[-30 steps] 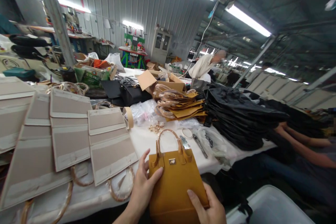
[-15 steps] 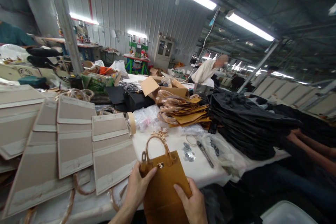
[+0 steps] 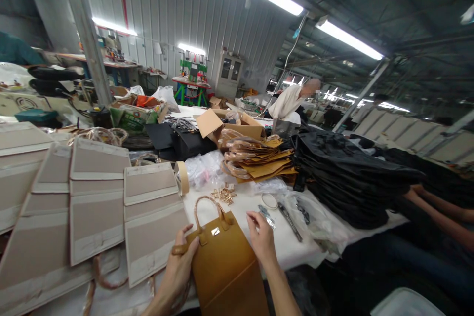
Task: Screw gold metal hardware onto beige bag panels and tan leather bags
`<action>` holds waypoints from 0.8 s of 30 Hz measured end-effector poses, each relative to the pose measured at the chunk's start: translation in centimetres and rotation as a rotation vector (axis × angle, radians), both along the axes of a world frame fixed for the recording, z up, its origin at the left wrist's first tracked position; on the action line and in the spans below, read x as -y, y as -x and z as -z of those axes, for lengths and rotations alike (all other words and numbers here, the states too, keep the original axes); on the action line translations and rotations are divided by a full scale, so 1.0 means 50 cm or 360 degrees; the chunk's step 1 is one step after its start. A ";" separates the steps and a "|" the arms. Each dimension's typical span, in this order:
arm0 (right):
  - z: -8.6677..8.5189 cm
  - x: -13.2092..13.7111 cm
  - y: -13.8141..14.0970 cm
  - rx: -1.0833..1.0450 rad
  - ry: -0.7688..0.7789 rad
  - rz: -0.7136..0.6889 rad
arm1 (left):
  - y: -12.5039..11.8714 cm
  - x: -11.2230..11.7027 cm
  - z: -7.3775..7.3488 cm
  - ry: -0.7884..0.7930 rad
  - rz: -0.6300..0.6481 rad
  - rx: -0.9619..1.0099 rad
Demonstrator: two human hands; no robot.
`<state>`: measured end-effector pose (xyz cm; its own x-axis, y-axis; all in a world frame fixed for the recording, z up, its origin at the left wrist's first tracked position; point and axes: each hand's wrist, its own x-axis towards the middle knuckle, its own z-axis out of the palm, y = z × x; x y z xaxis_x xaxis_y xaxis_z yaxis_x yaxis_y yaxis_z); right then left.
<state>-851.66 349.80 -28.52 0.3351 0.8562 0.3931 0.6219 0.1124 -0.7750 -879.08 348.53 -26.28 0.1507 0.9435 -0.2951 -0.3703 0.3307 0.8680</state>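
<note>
My left hand (image 3: 181,256) grips the upper left edge of a mustard-brown handbag (image 3: 225,261), thumb on its front. A short brown strap end (image 3: 179,249) sticks out by those fingers. The bag leans toward me, its arched handle (image 3: 207,202) up, and a small shiny metal plate (image 3: 215,231) sits on its front below the handle. My right hand (image 3: 262,237) is off the bag, just right of its upper edge, fingers loosely bent and holding nothing that I can see. Thin silver metal pieces (image 3: 267,216) lie on the table beyond that hand.
Gold fittings (image 3: 224,193), a tape roll (image 3: 269,201) and a dark slim tool (image 3: 290,221) lie on the white table. Pale bag panels (image 3: 98,202) cover the left. Brown bags (image 3: 259,158) are stacked behind; a black pile (image 3: 351,177) stands right, near another person's arms (image 3: 440,212).
My right hand has let go of the bag's right side and risen toward the silver pieces. The bag has shifted slightly left, with my left hand still on it.
</note>
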 end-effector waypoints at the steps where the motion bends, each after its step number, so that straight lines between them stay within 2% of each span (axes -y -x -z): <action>1: 0.002 -0.031 -0.004 0.0012 0.0052 -0.0063 | 0.001 0.002 -0.003 0.0041 0.0008 0.0096; 5: 0.013 -0.133 0.005 0.0088 0.0287 -0.0153 | 0.006 0.005 -0.016 0.0151 -0.0004 0.0232; 9: 0.022 -0.173 0.026 0.0238 0.0343 -0.0032 | 0.006 0.005 -0.021 0.0150 -0.0033 0.0190; 14: 0.023 -0.162 0.017 0.0474 0.0406 -0.0042 | 0.007 -0.004 0.007 0.0130 -0.0047 0.0278; 20: 0.011 -0.100 -0.010 0.0703 0.0572 -0.0089 | 0.013 -0.016 0.042 0.0100 -0.0070 0.0298; 24: 0.003 -0.079 -0.018 0.0967 0.0601 -0.0331 | 0.014 -0.025 0.045 0.0138 -0.0072 0.0425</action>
<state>-850.76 353.76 -28.67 -0.0309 0.9918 0.1239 0.9481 0.0684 -0.3106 -879.80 349.79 -28.56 0.1920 0.9241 -0.3304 -0.5981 0.3771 0.7071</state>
